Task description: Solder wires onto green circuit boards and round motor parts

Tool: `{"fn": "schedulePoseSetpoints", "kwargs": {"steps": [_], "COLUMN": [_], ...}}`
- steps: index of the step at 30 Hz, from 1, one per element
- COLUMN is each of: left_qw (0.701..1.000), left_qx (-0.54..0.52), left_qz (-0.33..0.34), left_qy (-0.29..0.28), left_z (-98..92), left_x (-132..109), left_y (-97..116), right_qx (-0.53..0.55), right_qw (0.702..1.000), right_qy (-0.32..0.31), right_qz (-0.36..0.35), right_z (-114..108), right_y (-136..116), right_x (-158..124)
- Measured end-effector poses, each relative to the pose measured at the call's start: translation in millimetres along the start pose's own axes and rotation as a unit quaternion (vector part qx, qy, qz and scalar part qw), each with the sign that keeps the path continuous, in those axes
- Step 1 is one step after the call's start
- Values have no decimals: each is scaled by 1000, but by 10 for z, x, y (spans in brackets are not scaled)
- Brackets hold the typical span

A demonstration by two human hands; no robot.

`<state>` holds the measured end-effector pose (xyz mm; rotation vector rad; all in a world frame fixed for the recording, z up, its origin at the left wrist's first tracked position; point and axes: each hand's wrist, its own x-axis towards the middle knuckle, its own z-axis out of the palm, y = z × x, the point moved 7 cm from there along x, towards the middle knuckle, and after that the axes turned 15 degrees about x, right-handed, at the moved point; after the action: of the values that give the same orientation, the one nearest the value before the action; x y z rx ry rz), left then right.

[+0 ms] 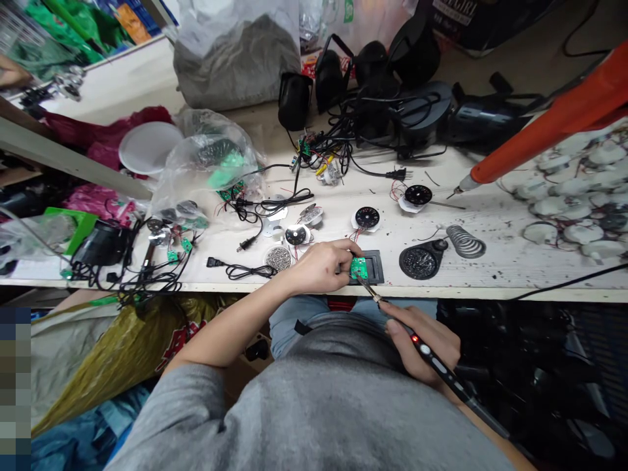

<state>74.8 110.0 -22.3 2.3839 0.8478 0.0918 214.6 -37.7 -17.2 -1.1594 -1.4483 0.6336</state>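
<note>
A small green circuit board [360,266] lies on a black rectangular holder [377,267] at the bench's front edge. My left hand [326,267] is at the board's left side, its fingers curled and closed; what they pinch, if anything, is hidden. My right hand [422,343] grips a black soldering iron [444,371] with a lit red display. The iron points up and left, its tip at the board's lower edge. Just behind the holder is a round black disc [367,217] on a white base with red wires.
Right of the holder are a dark round tray [419,260] and a metal coil stand [464,241]. An orange-red tool [549,131] hangs in from the right. Tangled black cables [343,124] and black lamp housings [294,98] crowd the back. Several white round parts [583,229] cover the right side.
</note>
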Motion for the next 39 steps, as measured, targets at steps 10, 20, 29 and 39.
{"fn": "schedulePoseSetpoints", "kwargs": {"steps": [10, 20, 29, 39], "left_qw": [998, 997, 999, 998], "left_qx": [-31, -62, -30, -18], "left_qz": [-36, -14, 3, -13], "left_qy": [49, 34, 36, 62], "left_z": [-128, -23, 3, 158], "left_x": [-138, -135, -81, -170], "left_y": [33, -30, -43, 56], "right_qx": [17, 41, 28, 22], "right_qw": [999, 999, 999, 1000], "right_qy": [24, -5, 24, 11], "right_qz": [13, 13, 40, 8], "right_z": [-152, -74, -76, -172], "right_y": [-58, -12, -7, 3], "right_x": [12, -17, -18, -12]}}
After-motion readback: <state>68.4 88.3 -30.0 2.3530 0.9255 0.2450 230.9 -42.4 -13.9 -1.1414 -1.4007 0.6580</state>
